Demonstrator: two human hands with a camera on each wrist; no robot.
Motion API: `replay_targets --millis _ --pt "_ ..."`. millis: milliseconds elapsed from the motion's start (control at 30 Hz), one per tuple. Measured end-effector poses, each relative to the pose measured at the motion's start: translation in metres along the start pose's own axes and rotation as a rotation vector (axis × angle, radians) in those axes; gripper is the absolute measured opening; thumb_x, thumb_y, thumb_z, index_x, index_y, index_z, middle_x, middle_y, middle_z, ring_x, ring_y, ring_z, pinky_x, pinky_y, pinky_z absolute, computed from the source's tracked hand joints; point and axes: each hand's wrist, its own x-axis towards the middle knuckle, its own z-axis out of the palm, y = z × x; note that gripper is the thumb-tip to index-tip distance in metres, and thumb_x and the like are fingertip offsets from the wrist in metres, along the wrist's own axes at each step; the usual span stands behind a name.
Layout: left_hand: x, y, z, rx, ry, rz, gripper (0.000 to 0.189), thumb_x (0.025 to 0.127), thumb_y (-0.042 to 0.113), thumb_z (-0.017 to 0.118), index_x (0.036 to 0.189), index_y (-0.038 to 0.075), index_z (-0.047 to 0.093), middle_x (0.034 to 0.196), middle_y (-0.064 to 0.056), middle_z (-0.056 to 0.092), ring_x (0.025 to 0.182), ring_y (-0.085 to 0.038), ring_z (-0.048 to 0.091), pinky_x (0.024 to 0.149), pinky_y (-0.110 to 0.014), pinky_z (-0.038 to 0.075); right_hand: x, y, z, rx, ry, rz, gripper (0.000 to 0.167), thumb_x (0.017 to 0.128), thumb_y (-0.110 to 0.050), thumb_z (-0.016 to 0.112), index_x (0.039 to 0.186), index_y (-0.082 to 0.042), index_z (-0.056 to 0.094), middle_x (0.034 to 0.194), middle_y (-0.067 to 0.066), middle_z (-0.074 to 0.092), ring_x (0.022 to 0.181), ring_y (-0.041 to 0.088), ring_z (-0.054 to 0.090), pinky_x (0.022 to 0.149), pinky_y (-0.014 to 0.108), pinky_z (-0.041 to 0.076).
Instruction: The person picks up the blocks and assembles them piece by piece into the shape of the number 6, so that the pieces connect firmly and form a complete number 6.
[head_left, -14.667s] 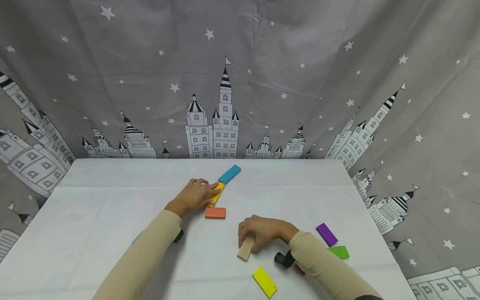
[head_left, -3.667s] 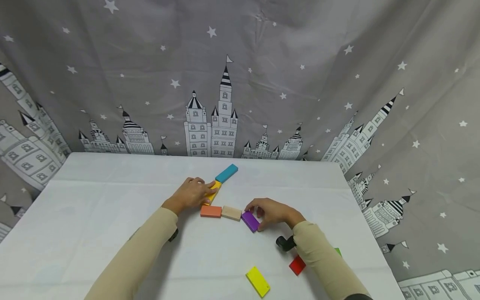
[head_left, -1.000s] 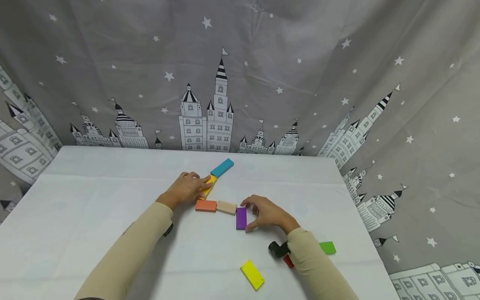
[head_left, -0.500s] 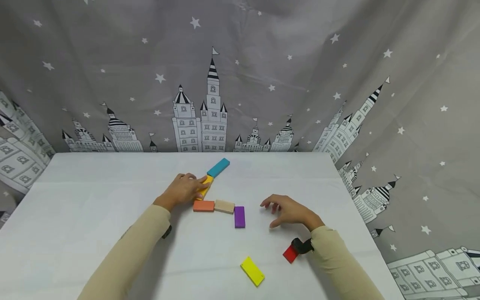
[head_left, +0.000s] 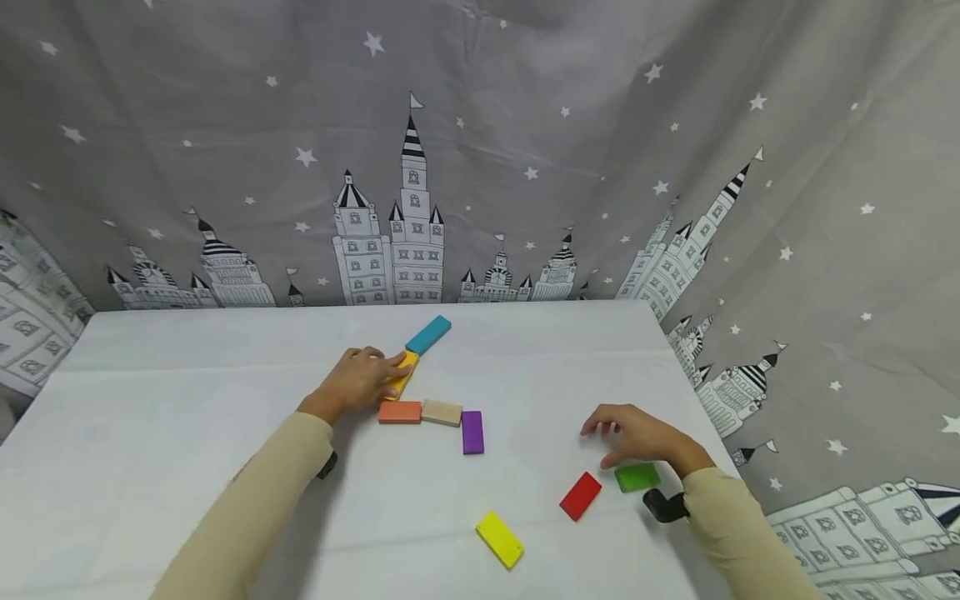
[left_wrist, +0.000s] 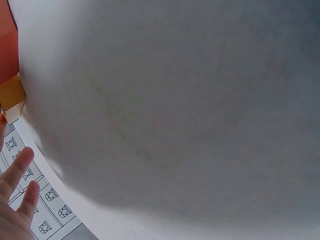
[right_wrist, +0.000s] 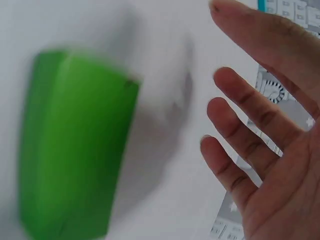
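My left hand [head_left: 356,382] holds the amber-yellow block [head_left: 407,375] between fingers and thumb, partly covering it. A blue block [head_left: 428,334] lies at that block's far end, an orange block [head_left: 400,412] at its near end. A plain wooden block [head_left: 442,412] continues to the right of the orange one, and an upright-lying purple block [head_left: 472,432] ends the line. My right hand [head_left: 637,435] hovers open and empty just above and behind the green block [head_left: 637,477]. In the right wrist view its fingers [right_wrist: 245,120] are spread, apart from the green block [right_wrist: 80,145].
A red block [head_left: 581,497] lies left of the green one. Nearer the front is a bright yellow block [head_left: 499,539]. The white table [head_left: 187,400] ends at a grey curtain [head_left: 480,167] printed with castles and stars.
The wooden block, then the purple one, joined the line. The purple block was turned and let go. My right hand then moved right to the green block. My left hand stayed at its block.
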Motion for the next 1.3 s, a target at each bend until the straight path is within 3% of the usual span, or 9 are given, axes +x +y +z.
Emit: replay_targets --millis 233,433,767,1133,1300 --pt "-0.001 -0.001 0.003 0.009 -0.002 -0.012 0.056 0.088 0.033 0.067 0.14 0.022 0.05 0.149 -0.004 0.043 0.127 -0.035 0.043 0.105 -0.057 0.03 -0.032 0.011 0.0 0.008 -0.048 0.024 0.042 0.067 -0.01 0.086 0.103 -0.015 0.066 0.101 -0.003 0.063 0.091 0.02 0.052 0.082 0.037 0.046" --pt "-0.004 -0.002 -0.001 0.014 -0.012 -0.021 0.056 0.088 0.033 0.066 0.14 0.022 0.05 0.149 -0.004 0.043 0.127 -0.036 0.043 0.106 -0.057 0.03 -0.046 0.018 0.001 0.039 -0.051 0.042 0.045 0.066 -0.012 0.087 0.105 -0.014 0.065 0.101 -0.004 0.062 0.089 0.016 0.051 0.079 0.031 0.046" --pt "-0.003 -0.003 0.0 0.027 0.004 -0.005 0.055 0.088 0.035 0.066 0.14 0.023 0.05 0.149 -0.003 0.043 0.125 -0.035 0.045 0.104 -0.056 0.032 -0.054 0.026 0.005 0.008 -0.005 0.064 0.037 0.066 -0.007 0.085 0.095 -0.016 0.065 0.093 -0.008 0.059 0.085 0.009 0.05 0.075 0.028 0.046" --pt "-0.005 0.002 -0.003 0.017 -0.001 -0.023 0.055 0.088 0.032 0.067 0.139 0.021 0.051 0.148 -0.002 0.044 0.126 -0.035 0.044 0.105 -0.057 0.031 -0.056 0.026 0.009 0.027 0.017 0.122 0.037 0.065 -0.006 0.086 0.094 -0.017 0.065 0.092 -0.009 0.061 0.088 0.014 0.053 0.08 0.03 0.049" --pt "-0.004 0.002 -0.004 0.023 -0.008 -0.028 0.056 0.088 0.033 0.067 0.14 0.022 0.049 0.148 -0.002 0.045 0.127 -0.035 0.044 0.106 -0.057 0.031 -0.052 0.025 0.011 -0.009 0.056 0.092 0.035 0.066 -0.006 0.084 0.093 -0.016 0.065 0.089 -0.011 0.061 0.084 0.009 0.053 0.079 0.029 0.05"
